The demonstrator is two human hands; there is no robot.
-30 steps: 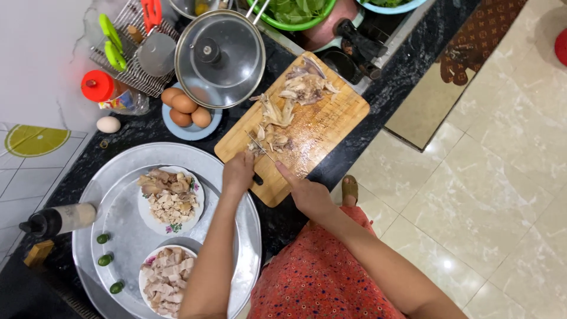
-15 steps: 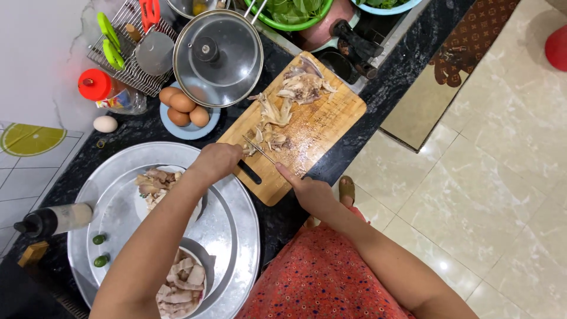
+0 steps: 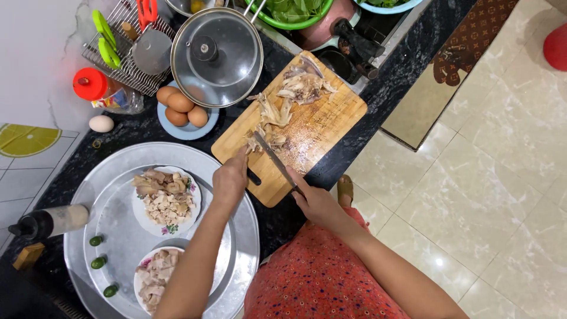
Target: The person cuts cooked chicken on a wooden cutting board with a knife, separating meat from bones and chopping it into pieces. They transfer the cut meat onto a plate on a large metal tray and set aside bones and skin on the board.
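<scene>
On the black counter, the wooden board (image 3: 307, 130) carries chicken pieces (image 3: 277, 115). The right hand (image 3: 316, 201) grips a knife (image 3: 276, 162); the left hand (image 3: 231, 177), fingers curled, steadies the meat. Cutting seems underway; the next cut needs fingers kept clear of the blade.

A bowl of brown eggs (image 3: 180, 112) sits beside a glass pot lid (image 3: 217, 56) – a lone white egg (image 3: 101, 123) lies further left. Nearer, two flowered plates of chopped meat (image 3: 166, 199) rest on a round metal tray (image 3: 118, 159), with small green fruits (image 3: 96, 241), perhaps limes.
</scene>
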